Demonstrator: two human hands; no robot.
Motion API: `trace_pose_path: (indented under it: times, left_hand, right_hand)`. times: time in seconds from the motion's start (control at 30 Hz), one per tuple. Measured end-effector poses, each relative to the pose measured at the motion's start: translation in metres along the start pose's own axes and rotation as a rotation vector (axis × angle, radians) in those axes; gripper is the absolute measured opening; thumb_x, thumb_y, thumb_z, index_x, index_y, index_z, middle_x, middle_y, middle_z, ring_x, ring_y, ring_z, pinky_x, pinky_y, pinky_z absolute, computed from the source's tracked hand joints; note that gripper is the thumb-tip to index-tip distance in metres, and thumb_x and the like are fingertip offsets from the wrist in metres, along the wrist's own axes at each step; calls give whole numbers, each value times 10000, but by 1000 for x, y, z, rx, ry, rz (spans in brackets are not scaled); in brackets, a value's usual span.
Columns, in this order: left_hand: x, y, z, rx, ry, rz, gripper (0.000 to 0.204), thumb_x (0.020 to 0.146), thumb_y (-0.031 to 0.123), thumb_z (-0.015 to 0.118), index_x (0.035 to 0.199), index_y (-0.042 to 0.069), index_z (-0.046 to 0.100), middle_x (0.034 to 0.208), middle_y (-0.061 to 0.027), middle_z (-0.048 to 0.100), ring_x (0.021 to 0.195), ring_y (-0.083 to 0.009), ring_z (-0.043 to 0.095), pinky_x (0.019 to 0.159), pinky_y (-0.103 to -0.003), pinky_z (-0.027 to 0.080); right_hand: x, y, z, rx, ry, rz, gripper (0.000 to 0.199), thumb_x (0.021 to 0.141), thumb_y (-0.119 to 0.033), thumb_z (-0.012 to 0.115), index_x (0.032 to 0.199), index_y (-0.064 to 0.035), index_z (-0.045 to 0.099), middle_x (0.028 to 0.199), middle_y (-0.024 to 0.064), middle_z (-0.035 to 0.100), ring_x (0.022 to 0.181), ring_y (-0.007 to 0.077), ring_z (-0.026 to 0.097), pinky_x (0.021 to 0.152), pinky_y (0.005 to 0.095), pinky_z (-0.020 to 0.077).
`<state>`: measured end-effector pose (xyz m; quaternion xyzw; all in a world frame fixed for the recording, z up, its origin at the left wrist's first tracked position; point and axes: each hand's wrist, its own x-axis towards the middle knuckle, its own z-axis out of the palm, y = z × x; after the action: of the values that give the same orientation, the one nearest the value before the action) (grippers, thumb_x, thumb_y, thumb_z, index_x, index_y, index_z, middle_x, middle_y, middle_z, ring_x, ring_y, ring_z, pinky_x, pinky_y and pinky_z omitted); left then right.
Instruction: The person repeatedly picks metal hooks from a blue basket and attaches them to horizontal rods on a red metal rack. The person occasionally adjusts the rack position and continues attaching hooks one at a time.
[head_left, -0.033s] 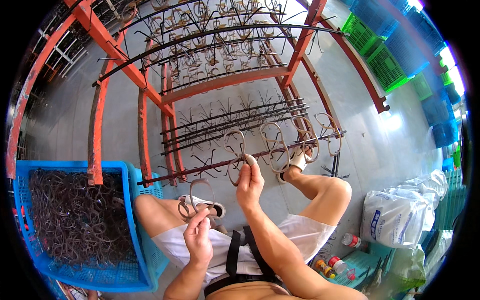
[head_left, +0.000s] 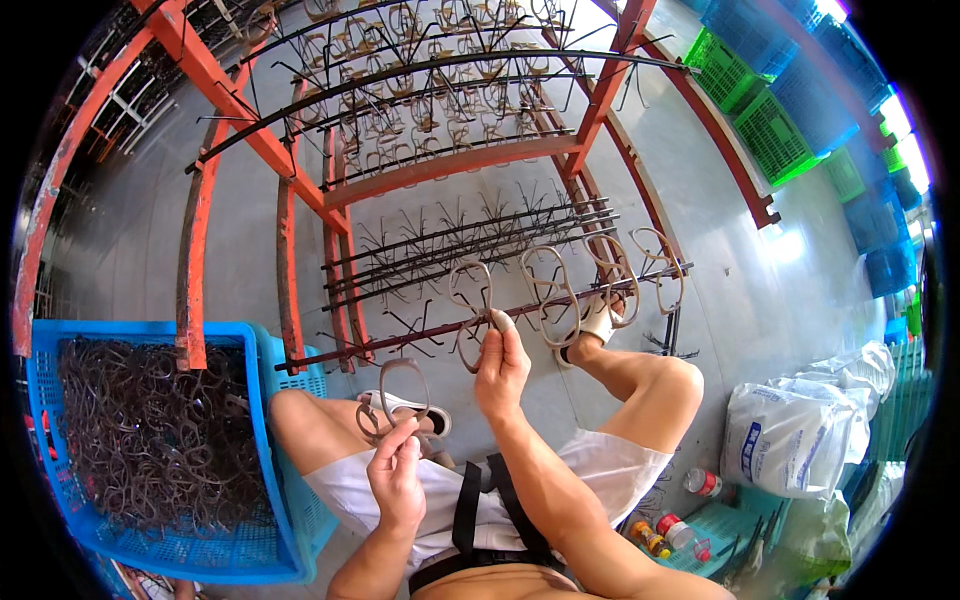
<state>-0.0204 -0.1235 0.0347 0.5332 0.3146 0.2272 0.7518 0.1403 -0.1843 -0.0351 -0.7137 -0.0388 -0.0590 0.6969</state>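
My right hand [head_left: 500, 365] is raised to the lowest hooked rod [head_left: 400, 338] of an orange metal rack [head_left: 455, 165]. It pinches a brown figure-eight loop [head_left: 470, 295] that touches the rod. Several more brown loops [head_left: 548, 290] hang on the same rod to the right. My left hand [head_left: 395, 478] is lower, over my lap, and grips another brown loop [head_left: 402, 388] upright between its fingers. A blue plastic crate [head_left: 262, 400] at my left is piled with several dark loops [head_left: 150, 450]. The rack's upper rods carry many more loops.
White sacks [head_left: 800, 440] lie at the right. Green crates [head_left: 770, 110] and blue crates [head_left: 880, 250] stand at the far right. Small bottles [head_left: 700, 482] and a teal basket [head_left: 725, 530] sit beside my right knee. My sandalled foot [head_left: 595, 325] rests under the rack.
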Motion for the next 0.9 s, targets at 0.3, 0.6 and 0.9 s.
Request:
trace_pose_path:
  times: [0.3, 0.6, 0.9]
  left_hand:
    - [2, 1, -6, -12, -4, 33, 223, 879, 13, 528, 1088, -18, 598, 1039, -51, 602, 875, -76, 516, 743, -196, 403]
    - [2, 1, 1, -62, -30, 39, 255, 871, 8, 524, 1124, 22, 548, 1026, -71, 589, 829, -83, 513, 701, -213, 416]
    - [1, 3, 3, -75, -69, 39, 248, 873, 23, 517, 1120, 36, 532, 1002, -72, 579, 844, -98, 509, 727, -231, 406]
  right_hand:
    - [12, -7, -12, -135, -11, -77, 234, 911, -83, 507, 1126, -16, 572, 655, 19, 516, 553, 93, 454, 517, 230, 407]
    - [10, -9, -6, -12, -17, 39, 231, 908, -93, 509, 1119, -24, 575, 634, 28, 522, 548, 89, 466, 513, 232, 407]
    - [18, -15, -12, -27, -18, 54, 228, 917, -92, 503, 1119, -20, 581, 615, -10, 480, 529, 48, 423, 470, 211, 366]
